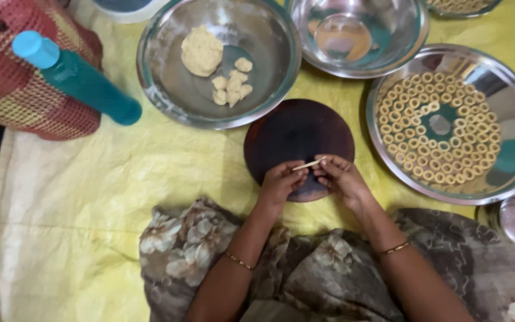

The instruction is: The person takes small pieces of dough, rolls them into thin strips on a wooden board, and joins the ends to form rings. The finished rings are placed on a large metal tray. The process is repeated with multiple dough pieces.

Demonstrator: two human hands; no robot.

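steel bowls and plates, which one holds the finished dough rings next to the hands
The wide steel plate right of the dark round board, filled with dough rings. The steel bowl holds only dough lumps; the middle bowl holds none.

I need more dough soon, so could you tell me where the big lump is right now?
In the head view, the big lump lies in the steel bowl at upper left, beside the small dough pieces.

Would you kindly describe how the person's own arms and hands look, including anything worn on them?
Both forearms are bare, with no sleeves in view. The left hand and the right hand wear no gloves. Each wrist carries a thin gold-coloured bangle: the left bangle and the right bangle. I cannot make out any rings.
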